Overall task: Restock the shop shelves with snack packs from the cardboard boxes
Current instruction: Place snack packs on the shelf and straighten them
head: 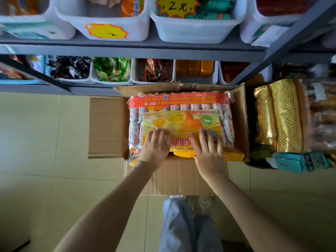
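Open cardboard box (174,175) on the tiled floor (45,133), hard against the foot of the shelves (138,50); flaps splayed left and right. On top lies a yellow snack pack (183,122), flat, over a larger orange bag of small wrapped sticks (180,101) that fills the box. You look to be at the pick-up step: pack not yet lifted. To do it well, get your fingers under the near edge on both sides before you raise it, and lift level so the slick film does not slide off the bag beneath. Aim for a white bin (196,24) that holds matching stock; which bin suits this pack cannot be told from here, the upper row is blurred. Left hand (154,144): on the pack's near left part, fingers bent at the knuckles and bunching the film, so a light pinch rather than a full grasp. Right hand (207,150): laid on the near right part, fingers nearly straight and spread, pressing down, gripping nothing. A second box (254,124) with gold packs (280,115) sits just beside, right.
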### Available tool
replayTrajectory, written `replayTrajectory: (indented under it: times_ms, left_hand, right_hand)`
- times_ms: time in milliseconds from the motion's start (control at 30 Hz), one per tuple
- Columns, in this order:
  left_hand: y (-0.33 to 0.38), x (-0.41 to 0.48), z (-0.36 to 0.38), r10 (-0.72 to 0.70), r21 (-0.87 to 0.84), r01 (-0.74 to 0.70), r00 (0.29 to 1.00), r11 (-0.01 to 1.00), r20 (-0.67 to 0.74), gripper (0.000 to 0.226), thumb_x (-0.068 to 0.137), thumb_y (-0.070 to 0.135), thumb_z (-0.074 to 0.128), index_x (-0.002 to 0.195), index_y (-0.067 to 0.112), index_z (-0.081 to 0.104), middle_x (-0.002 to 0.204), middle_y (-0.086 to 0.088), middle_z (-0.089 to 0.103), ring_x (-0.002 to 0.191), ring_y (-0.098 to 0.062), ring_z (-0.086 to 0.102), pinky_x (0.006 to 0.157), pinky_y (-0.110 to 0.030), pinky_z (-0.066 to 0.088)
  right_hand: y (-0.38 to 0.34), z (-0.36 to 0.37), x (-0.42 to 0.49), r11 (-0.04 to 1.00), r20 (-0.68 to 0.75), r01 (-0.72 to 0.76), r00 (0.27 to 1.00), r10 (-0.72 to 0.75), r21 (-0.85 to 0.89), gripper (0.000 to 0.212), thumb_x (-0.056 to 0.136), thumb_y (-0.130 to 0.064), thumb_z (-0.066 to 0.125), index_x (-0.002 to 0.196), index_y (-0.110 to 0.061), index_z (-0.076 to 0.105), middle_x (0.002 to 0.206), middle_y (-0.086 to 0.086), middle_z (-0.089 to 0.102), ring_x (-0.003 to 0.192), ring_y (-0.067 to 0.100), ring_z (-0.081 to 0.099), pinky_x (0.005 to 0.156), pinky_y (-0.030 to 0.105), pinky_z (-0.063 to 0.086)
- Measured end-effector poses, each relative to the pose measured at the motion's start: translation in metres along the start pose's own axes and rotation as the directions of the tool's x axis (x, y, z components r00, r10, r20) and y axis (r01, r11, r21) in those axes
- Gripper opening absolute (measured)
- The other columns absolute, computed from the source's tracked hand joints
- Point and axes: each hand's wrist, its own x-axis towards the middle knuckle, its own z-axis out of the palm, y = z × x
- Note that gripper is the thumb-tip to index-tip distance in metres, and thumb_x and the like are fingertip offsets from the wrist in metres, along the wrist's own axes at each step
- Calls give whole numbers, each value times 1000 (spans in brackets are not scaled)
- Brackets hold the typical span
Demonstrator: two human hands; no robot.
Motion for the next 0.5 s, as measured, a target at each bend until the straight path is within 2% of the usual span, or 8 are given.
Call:
replayTrajectory:
  times_ms: [67, 167, 233, 333, 400, 500]
  left_hand:
    - [-5, -2, -13, 42, -45, -44, 998, 998, -41, 14, 84, -6, 47, 89, 5, 55, 74, -11, 62, 61, -25, 56, 56, -33, 47]
    - [-12, 3, -36, 53, -138, -65, 994, 988, -91, 30, 82, -8, 37, 69, 10, 58, 61, -6, 52, 51, -23, 50, 49, -29, 41]
    - [-16, 13, -54, 37, -180, -56, 994, 982, -103, 28, 76, -5, 38, 67, 10, 60, 60, -7, 51, 52, -24, 52, 48, -29, 41]
    - [-17, 33, -89, -31, -235, -2, 990, 972, -137, 26, 71, 0, 39, 76, 9, 63, 64, -6, 54, 56, -25, 54, 50, -29, 42]
    - [-16, 50, -123, -77, -266, 34, 985, 963, -152, 33, 67, -1, 36, 79, 9, 65, 67, -5, 55, 58, -25, 54, 52, -29, 40]
    - [-17, 73, -180, -80, -278, 32, 983, 960, -164, 36, 62, -2, 32, 72, 9, 66, 66, -5, 54, 57, -24, 52, 48, -28, 38]
  right_hand:
    - [-6, -6, 5, 1000, -14, 8, 1000, -8, 19, 94, 70, -23, 83, 145, -16, 28, 146, 17, 32, 128, 34, 36, 103, 53, 27]
    - [-19, -17, 16, 999, -36, 0, 999, 1, 36, 87, 68, -26, 84, 140, -17, 36, 138, 16, 50, 125, 33, 39, 102, 52, 30]
    - [-22, -29, 23, 998, -50, -6, 999, 9, 69, 93, 63, -32, 86, 140, -17, 37, 136, 17, 53, 126, 33, 40, 104, 53, 28]
    - [-11, -59, 33, 996, -47, -11, 999, 15, 90, 115, 50, -46, 89, 144, -15, 31, 143, 20, 42, 128, 37, 38, 109, 58, 21]
    - [0, -85, 42, 995, -41, -36, 998, 40, 93, 117, 49, -39, 90, 145, -13, 28, 143, 19, 38, 127, 37, 39, 110, 58, 19]
    - [18, -133, 56, 981, -116, -81, 988, 102, 176, 88, 63, -12, 82, 137, -11, 35, 124, 18, 53, 112, 34, 44, 102, 53, 27]
